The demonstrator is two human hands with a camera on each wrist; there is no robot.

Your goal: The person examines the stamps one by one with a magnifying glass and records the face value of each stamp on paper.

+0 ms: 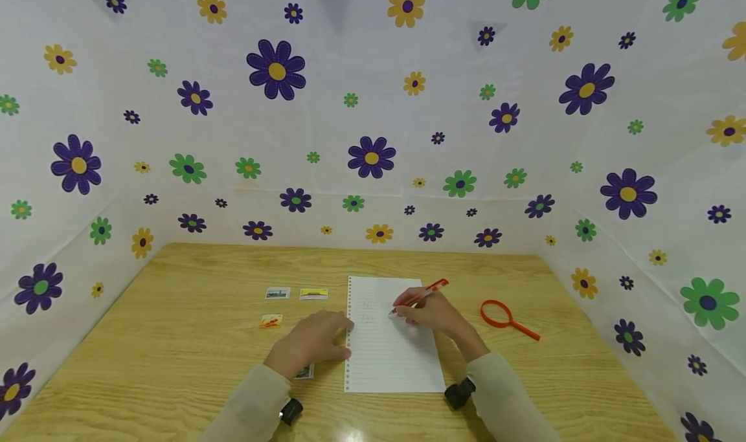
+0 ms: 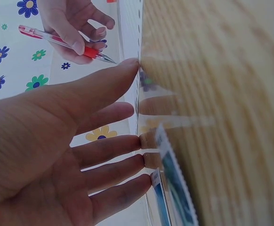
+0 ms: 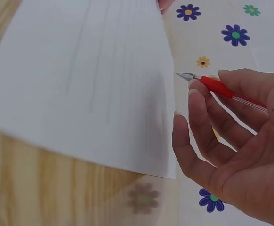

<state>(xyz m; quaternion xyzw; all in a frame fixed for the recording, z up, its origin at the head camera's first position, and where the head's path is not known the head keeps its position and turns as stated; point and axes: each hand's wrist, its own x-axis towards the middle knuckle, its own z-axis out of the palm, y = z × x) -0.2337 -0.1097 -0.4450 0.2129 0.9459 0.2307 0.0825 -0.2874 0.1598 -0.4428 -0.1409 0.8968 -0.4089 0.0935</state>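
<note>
A lined loose-leaf sheet (image 1: 396,364), punched with holes down its left edge, lies on the table. Faint handwritten figures stand in its upper part. My right hand (image 1: 428,312) pinches a red gel pen (image 1: 434,287) between thumb and fingers, its tip close over the writing. In the right wrist view the pen's metal tip (image 3: 186,76) points toward the paper (image 3: 80,84). My left hand (image 1: 315,342) lies with extended fingers and thumb at the sheet's holed edge. Beside its fingertips, the left wrist view shows postage stamps (image 2: 174,181); the hand partly hides a stamp (image 1: 305,371) in the head view.
Left of the sheet lie a grey-blue stamp (image 1: 278,293), a yellow stamp (image 1: 313,294) and an orange stamp (image 1: 271,321). A red magnifying glass (image 1: 513,324) rests on the wooden table (image 1: 192,312) at right. Flowered white cloth (image 1: 326,118) encloses the back and sides.
</note>
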